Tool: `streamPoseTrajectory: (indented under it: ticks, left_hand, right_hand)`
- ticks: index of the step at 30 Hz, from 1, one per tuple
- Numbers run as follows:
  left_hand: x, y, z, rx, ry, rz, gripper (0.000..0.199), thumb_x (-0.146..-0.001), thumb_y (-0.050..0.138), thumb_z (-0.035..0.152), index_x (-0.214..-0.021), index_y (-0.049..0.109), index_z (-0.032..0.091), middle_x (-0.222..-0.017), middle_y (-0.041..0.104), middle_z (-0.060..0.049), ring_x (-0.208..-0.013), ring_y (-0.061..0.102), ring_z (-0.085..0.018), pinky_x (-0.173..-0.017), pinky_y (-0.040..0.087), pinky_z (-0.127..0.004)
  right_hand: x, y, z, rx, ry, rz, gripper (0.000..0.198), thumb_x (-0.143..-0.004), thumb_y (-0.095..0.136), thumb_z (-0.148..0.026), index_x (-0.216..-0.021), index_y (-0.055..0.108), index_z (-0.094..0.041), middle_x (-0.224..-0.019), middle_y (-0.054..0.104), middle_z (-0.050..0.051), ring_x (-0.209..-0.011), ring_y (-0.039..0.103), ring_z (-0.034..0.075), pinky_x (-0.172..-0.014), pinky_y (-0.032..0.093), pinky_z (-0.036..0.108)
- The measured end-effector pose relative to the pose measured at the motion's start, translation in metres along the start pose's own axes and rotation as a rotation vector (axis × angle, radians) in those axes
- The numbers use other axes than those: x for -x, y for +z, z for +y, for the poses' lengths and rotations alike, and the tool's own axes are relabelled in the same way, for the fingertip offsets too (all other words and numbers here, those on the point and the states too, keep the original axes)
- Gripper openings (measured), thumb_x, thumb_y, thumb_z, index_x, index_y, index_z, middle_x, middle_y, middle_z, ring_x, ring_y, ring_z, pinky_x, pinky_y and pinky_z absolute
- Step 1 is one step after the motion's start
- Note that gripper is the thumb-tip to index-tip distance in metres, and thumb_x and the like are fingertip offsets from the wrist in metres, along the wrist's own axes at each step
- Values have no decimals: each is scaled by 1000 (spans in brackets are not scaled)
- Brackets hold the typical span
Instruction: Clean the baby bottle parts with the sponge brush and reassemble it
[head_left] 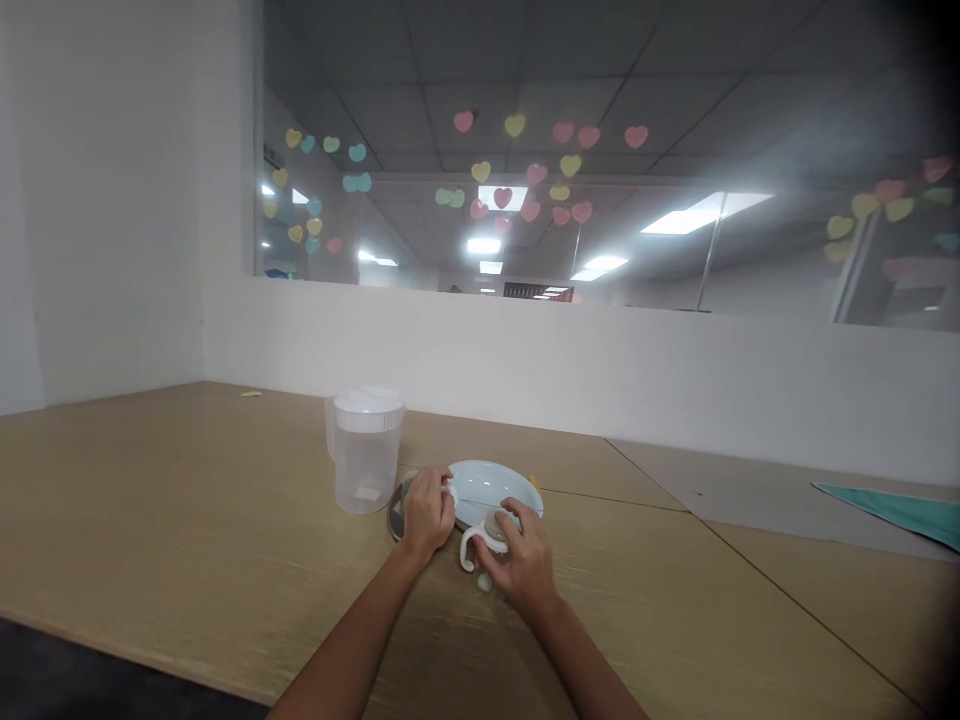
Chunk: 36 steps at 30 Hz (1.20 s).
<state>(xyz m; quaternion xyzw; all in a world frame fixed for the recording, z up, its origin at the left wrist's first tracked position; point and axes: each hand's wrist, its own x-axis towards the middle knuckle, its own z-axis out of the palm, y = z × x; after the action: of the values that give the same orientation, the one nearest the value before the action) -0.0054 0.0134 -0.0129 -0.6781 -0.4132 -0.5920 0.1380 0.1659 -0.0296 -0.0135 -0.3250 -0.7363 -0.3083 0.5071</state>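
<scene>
My right hand (525, 560) is closed round a white curved hook (466, 552) with a round translucent cup-like part, perhaps a suction hook. My left hand (426, 515) is closed, with a bit of something white showing at its fingertips; its kind is hidden. Partly behind that hand lies a dark, round, flat thing (394, 520) with a pale mark. Just beyond both hands is a pale, shallow dish (491, 482). Below the hook, a small whitish piece (484, 582) shows near the right thumb; I cannot tell whether it is attached.
To the left of my hands stands a translucent lidded pitcher (367, 455) upright on the wooden table (187, 530). A teal cloth-like piece (892, 512) lies at the right. Behind the table, a white wall (450, 350) carries a window with heart-shaped stickers (536, 174).
</scene>
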Motion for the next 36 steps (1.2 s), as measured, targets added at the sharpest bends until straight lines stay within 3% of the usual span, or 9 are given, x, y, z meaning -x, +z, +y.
streamPoseTrajectory:
  ticks: [7,14,18,29,33,36]
  left_hand:
    - [0,1,1,-10,54,10,19,-76,39,9,-89,52,17,-81,58,-6,-78,55,-21,-72,45,-33]
    - [0,0,2,-3,66,0,20,-77,39,9,-90,51,17,-82,58,-6,-78,55,-21,-72,45,-33]
    - [0,0,3,-4,93,8,20,-78,38,9,-91,51,17,-83,59,-7,-79,55,-21,-72,45,-34]
    - [0,4,16,98,114,193,13,-91,39,14,-97,49,17,-93,54,-7,-89,54,-17,-80,48,-32]
    - [0,4,27,154,120,228,9,-92,40,15,-96,48,18,-91,54,-6,-88,56,-17,-79,50,-35]
    - [-1,2,35,169,252,190,12,-92,40,13,-96,49,18,-91,55,-7,-88,58,-16,-79,52,-34]
  right_hand:
    - [-1,-1,0,-59,-14,-56,21,-80,59,-31,-94,53,-18,-94,62,11,-86,58,23,-75,49,38]
    - [2,0,-1,-117,33,-29,32,-80,59,-33,-106,51,-16,-91,62,10,-83,59,22,-73,49,37]
    - [0,-3,-2,-97,14,-55,22,-81,58,-31,-99,57,-18,-96,63,11,-87,59,23,-75,49,38]
    - [0,-6,0,-122,-77,-23,33,-83,56,-24,-115,58,-18,-102,67,12,-92,63,24,-84,47,43]
    - [0,-10,3,-138,-104,-78,44,-86,49,-28,-129,49,-17,-111,65,13,-101,61,26,-89,46,46]
    - [0,-12,6,-105,-98,-28,56,-86,47,-30,-139,35,-13,-127,55,19,-114,54,30,-90,46,49]
